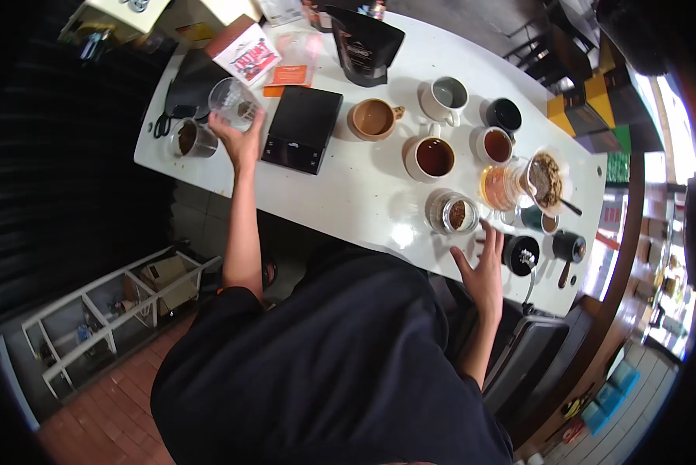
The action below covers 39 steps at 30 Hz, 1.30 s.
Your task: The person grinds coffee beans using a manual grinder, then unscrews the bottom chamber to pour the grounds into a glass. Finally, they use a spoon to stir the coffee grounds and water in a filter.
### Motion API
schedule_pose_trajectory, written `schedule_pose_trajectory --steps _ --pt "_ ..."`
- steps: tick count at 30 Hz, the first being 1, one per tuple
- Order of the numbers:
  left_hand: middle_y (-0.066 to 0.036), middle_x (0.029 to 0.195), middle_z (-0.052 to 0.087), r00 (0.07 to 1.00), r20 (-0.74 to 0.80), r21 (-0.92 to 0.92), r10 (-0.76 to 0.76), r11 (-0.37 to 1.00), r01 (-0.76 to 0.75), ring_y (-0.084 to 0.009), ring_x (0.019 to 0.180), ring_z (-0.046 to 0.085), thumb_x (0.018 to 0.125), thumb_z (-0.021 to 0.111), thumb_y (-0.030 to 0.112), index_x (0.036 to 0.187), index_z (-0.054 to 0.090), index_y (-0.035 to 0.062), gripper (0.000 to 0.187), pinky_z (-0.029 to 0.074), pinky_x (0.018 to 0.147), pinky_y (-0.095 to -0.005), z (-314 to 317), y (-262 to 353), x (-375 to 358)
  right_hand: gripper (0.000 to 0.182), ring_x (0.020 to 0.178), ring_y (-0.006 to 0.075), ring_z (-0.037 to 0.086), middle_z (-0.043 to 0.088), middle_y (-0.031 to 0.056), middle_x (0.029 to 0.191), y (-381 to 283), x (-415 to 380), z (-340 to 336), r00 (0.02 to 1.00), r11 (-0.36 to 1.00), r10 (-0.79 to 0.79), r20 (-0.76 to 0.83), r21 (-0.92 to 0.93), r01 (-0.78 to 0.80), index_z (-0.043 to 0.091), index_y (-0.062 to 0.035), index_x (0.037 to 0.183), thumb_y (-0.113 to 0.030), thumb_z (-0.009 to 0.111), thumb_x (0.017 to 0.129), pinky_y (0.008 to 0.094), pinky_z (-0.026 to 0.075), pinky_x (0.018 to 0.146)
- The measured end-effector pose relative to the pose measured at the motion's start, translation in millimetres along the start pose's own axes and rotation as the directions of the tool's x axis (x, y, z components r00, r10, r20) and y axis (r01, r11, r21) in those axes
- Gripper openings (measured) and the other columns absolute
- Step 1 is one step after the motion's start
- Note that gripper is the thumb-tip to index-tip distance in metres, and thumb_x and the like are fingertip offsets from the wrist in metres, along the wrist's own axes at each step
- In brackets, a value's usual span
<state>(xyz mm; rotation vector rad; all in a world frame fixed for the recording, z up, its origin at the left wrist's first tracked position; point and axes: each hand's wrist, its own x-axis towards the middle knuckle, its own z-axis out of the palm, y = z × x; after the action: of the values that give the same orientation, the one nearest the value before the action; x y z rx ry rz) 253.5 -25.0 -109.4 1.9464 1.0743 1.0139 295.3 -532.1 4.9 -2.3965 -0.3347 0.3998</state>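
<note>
My left hand (238,138) is wrapped round a clear plastic cup (232,98) at the table's left, beside a black scale (303,128). Just left of it stands another clear cup (192,139) with dark contents. My right hand (483,267) has its fingers spread near the front edge, holding nothing. It is between a glass jar (454,213) with brown grounds and a black grinder (520,254) with a crank. Behind the jar are a white cup of dark liquid (434,157) and a glass server (501,188). A dripper (548,180) with wet grounds sits beside the server.
A tan mug (374,119), a grey-lined mug (448,96) and a black pouch (365,48) stand on the white table (340,203). Further right are a black cup (504,115) and a portafilter-like tool (568,246). A metal rack (108,325) is at lower left.
</note>
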Motion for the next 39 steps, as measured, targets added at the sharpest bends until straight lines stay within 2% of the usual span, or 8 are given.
schedule_pose_trajectory --steps 7,9,18,21,26,30,33,39 --pt "-0.023 0.135 0.045 0.995 0.053 -0.22 0.081 0.973 -0.067 -0.0303 0.122 0.049 0.072 0.093 0.026 0.142 0.028 -0.0005 0.1 0.04 0.107 -0.0406 11 -24 36 0.11 0.138 0.0334 0.043 0.035 0.0216 0.153 21 13 73 0.963 0.946 0.039 -0.268 0.32 0.05 0.02 -0.0022 0.154 -0.022 0.09 0.072 0.0441 0.038 0.114" --pt "-0.022 0.134 0.045 0.996 0.086 -0.402 0.033 0.916 0.004 -0.0276 0.121 0.05 0.075 0.092 0.02 0.141 0.03 -0.0011 0.093 0.043 0.105 -0.0386 15 -24 38 0.111 0.138 0.0332 0.043 0.035 0.0218 0.153 18 16 84 0.942 0.957 0.033 -0.335 0.282 0.067 0.02 -0.0025 0.154 -0.022 0.091 0.071 0.0435 0.037 0.115" --pt "-0.019 0.132 0.047 0.985 0.139 -0.506 0.1 0.863 -0.016 -0.0243 0.12 0.051 0.076 0.09 0.012 0.137 0.035 -0.003 0.083 0.047 0.101 -0.0353 14 -29 44 0.104 0.132 0.0312 0.05 0.047 0.0187 0.144 23 32 103 0.91 0.897 0.077 -0.407 0.427 0.115 0.03 -0.0043 0.15 -0.018 0.091 0.067 0.0423 0.043 0.11" --pt "-0.018 0.13 0.049 0.983 0.153 -0.511 0.1 0.86 -0.008 -0.0241 0.119 0.052 0.077 0.089 0.011 0.135 0.039 -0.0028 0.078 0.047 0.102 -0.035 14 -32 43 0.09 0.126 0.0335 0.053 0.052 0.018 0.137 25 31 105 0.853 0.964 -0.063 -0.519 0.19 0.186 0.043 -0.0044 0.14 -0.02 0.091 0.065 0.0426 0.045 0.107" --pt "-0.015 0.129 0.052 0.981 0.116 -0.507 0.158 0.858 -0.078 -0.0232 0.118 0.053 0.078 0.088 0.01 0.134 0.043 -0.0016 0.073 0.047 0.103 -0.0361 9 -23 25 0.094 0.127 0.0364 0.05 0.05 0.0174 0.136 -1 10 82 0.797 0.952 -0.148 -0.586 0.135 0.276 0.043 -0.0069 0.141 -0.016 0.091 0.061 0.0456 0.045 0.106" --pt "-0.015 0.129 0.052 0.961 0.054 -0.411 0.271 0.883 -0.226 -0.0235 0.119 0.053 0.076 0.088 0.009 0.133 0.044 -0.0015 0.073 0.046 0.104 -0.0372 -1 -7 16 0.098 0.128 0.0366 0.05 0.048 0.019 0.139 -50 0 35 0.7 0.893 -0.446 -0.558 -0.224 0.39 0.044 -0.0133 0.141 -0.017 0.096 0.058 0.0478 0.046 0.106" --pt "-0.014 0.127 0.054 0.947 0.008 -0.427 0.32 0.858 -0.286 -0.023 0.116 0.055 0.078 0.086 0.007 0.134 0.045 -0.0005 0.071 0.045 0.103 -0.0363 -17 26 3 0.094 0.13 0.041 0.05 0.045 0.023 0.144 -74 5 13 0.481 0.73 -0.658 -0.58 -0.331 0.599 0.045 -0.0181 0.141 -0.019 0.095 0.063 0.0523 0.045 0.106" --pt "-0.015 0.126 0.055 0.879 0.107 -0.646 0.465 0.704 -0.294 -0.0251 0.119 0.056 0.076 0.086 0.043 0.137 0.043 -0.0014 0.086 0.044 0.104 -0.038 -38 75 -20 0.086 0.131 0.0427 0.049 0.045 0.0208 0.144 -111 37 -12 0.485 0.647 -0.761 -0.43 -0.456 0.611 0.051 -0.0203 0.14 -0.015 0.092 0.064 0.0526 0.045 0.105"
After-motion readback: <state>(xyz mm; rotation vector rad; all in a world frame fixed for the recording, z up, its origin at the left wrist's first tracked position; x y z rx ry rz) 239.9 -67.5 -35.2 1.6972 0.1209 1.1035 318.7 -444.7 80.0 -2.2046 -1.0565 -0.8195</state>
